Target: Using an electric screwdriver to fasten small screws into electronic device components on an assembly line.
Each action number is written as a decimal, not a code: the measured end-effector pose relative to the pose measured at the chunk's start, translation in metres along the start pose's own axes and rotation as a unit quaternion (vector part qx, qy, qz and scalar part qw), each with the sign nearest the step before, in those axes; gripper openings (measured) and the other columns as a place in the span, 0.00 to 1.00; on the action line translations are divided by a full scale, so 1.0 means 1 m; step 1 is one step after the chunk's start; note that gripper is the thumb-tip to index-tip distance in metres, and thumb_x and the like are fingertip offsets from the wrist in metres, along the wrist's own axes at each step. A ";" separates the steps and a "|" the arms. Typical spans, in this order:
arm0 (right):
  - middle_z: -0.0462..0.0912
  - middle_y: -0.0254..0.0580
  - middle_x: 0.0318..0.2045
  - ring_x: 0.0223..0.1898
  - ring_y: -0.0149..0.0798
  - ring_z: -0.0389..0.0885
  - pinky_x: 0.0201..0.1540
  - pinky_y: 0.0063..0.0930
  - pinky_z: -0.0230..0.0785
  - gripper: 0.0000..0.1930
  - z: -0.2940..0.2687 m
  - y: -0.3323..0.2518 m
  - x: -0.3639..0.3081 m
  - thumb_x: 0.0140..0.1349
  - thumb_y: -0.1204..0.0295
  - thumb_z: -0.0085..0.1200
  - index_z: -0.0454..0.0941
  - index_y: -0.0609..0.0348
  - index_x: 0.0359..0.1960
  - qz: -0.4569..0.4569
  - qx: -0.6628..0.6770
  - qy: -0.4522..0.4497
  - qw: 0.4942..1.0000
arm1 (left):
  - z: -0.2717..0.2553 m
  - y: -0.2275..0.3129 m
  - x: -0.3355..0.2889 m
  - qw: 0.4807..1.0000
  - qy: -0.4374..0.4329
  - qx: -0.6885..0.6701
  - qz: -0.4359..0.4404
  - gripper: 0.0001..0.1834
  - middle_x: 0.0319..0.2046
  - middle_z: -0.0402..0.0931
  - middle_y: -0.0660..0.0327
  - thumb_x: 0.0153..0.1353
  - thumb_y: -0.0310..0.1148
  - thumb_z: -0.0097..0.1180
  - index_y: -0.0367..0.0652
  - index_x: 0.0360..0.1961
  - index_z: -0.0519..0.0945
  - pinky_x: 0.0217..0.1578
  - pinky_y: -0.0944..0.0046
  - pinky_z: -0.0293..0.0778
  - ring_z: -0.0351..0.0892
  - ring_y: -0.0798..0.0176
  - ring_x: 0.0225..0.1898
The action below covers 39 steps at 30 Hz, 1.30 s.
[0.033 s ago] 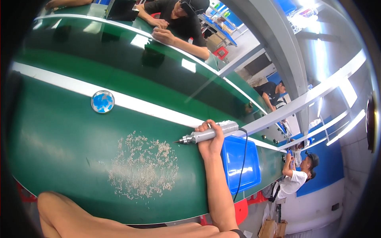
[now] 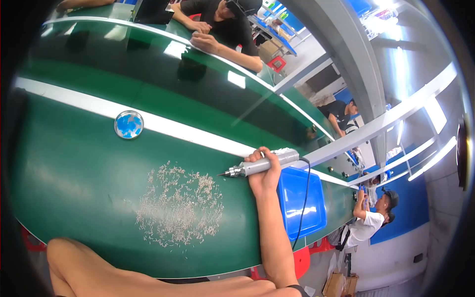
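Note:
In my right hand [image 2: 265, 179], with the fingers wrapped round its grey barrel, is a corded electric screwdriver [image 2: 243, 170]. It is held roughly level above the green worktop [image 2: 84, 198], its thin bit pointing left. Left of the bit tip lies a wide scatter of small, thin metal pieces [image 2: 183, 213], perhaps screws or pins, too small to tell. A round metal dish [image 2: 129, 124] with blue and whitish contents sits farther back on the left. My left arm [image 2: 118, 274] bends along the lower edge, and its hand is out of sight.
A blue plastic tray [image 2: 319, 218] stands just right of my right forearm, the black cable [image 2: 305, 203] hanging across it. Behind a white strip [image 2: 193, 134] runs a dark green conveyor belt [image 2: 163, 106]. Co-workers sit across the belt and at right; a grey metal frame [image 2: 356, 59] rises at right.

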State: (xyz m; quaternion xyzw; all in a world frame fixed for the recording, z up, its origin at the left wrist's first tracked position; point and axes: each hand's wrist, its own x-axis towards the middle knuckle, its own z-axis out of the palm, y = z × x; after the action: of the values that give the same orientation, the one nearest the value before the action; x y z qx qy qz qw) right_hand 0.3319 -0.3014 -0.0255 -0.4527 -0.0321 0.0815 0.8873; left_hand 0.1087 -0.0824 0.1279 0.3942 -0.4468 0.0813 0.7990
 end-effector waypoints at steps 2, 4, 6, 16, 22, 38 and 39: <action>0.67 0.39 0.26 0.32 0.37 0.68 0.44 0.35 0.64 0.10 -0.001 -0.001 0.001 0.58 0.66 0.53 0.71 0.60 0.35 -0.002 -0.001 -0.009 1.000 | 0.003 0.001 -0.003 1.000 0.023 -0.013 -0.010 0.21 0.18 0.71 0.47 0.73 0.38 0.34 0.44 0.62 0.54 0.19 0.59 0.71 0.73 0.51 0.16; 0.68 0.38 0.26 0.31 0.37 0.68 0.44 0.35 0.64 0.10 -0.003 0.000 0.002 0.58 0.66 0.53 0.72 0.60 0.35 -0.002 0.003 -0.017 1.000 | 0.001 0.006 -0.004 0.998 0.047 -0.026 -0.020 0.20 0.19 0.71 0.46 0.73 0.39 0.34 0.42 0.60 0.55 0.19 0.59 0.72 0.74 0.50 0.17; 0.68 0.38 0.25 0.31 0.37 0.69 0.44 0.35 0.64 0.10 -0.002 0.001 0.002 0.58 0.66 0.53 0.72 0.60 0.35 -0.002 0.011 -0.014 1.000 | 0.001 0.006 -0.006 0.996 0.070 -0.034 -0.032 0.19 0.20 0.72 0.45 0.73 0.40 0.34 0.40 0.59 0.57 0.20 0.58 0.72 0.74 0.49 0.18; 0.69 0.40 0.25 0.30 0.38 0.70 0.44 0.36 0.66 0.10 -0.002 0.000 0.002 0.57 0.68 0.54 0.72 0.61 0.35 -0.006 0.014 0.001 1.000 | 0.009 0.022 -0.004 0.983 0.128 -0.023 -0.126 0.22 0.25 0.73 0.39 0.72 0.44 0.32 0.32 0.49 0.63 0.24 0.57 0.76 0.77 0.44 0.23; 0.70 0.41 0.24 0.29 0.38 0.72 0.42 0.36 0.68 0.11 -0.006 -0.005 0.002 0.57 0.67 0.55 0.72 0.62 0.35 -0.006 0.018 0.014 1.000 | 0.017 0.038 0.007 0.974 0.130 0.016 -0.185 0.27 0.27 0.74 0.35 0.72 0.47 0.30 0.27 0.44 0.67 0.26 0.55 0.78 0.79 0.41 0.25; 0.74 0.42 0.23 0.28 0.40 0.77 0.40 0.38 0.73 0.11 0.003 -0.001 0.000 0.57 0.68 0.55 0.73 0.64 0.35 -0.005 0.038 0.003 0.999 | 0.040 0.015 0.011 0.988 0.095 -0.120 0.009 0.42 0.34 0.68 0.12 0.72 0.53 0.29 0.12 0.36 0.75 0.27 0.37 0.79 0.78 0.21 0.34; 0.74 0.42 0.24 0.28 0.40 0.77 0.40 0.38 0.73 0.11 -0.002 -0.001 0.000 0.57 0.68 0.55 0.73 0.64 0.35 -0.007 0.040 0.006 0.999 | 0.002 0.032 0.025 0.974 -0.123 -0.145 -0.125 0.41 0.33 0.64 0.07 0.71 0.52 0.31 0.11 0.38 0.74 0.22 0.30 0.74 0.73 0.12 0.35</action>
State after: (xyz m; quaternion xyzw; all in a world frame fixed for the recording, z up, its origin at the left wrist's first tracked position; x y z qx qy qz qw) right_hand 0.3321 -0.3042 -0.0259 -0.4172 -0.0268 0.0733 0.9054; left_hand 0.1071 -0.0678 0.1660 0.3337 -0.4957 -0.1334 0.7906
